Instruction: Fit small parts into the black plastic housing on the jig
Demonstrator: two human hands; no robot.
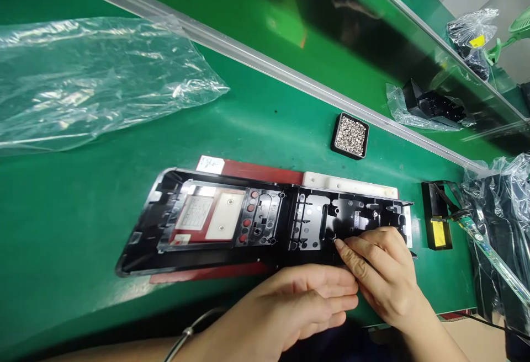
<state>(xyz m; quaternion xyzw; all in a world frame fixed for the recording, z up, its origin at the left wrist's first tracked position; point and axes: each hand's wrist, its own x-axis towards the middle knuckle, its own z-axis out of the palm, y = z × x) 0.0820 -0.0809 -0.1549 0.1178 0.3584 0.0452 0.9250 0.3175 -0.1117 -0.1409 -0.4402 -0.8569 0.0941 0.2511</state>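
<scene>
Green bench (256,108) with a black panel (265,213) laid flat at its centre.
A clear bag (83,80) is spread at ten o'clock. The panel's five-o'clock rim is pressed by the bunched fingertips of the right hand (385,273), with the curled left hand (298,301) touching it at seven o'clock. Whether either hand holds anything cannot be told. A screw tray (350,136) sits at twelve.

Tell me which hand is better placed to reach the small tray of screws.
Probably right. The right hand rests on the black panel almost below the screw tray; the left hand lies nearer the person, farther off.
</scene>
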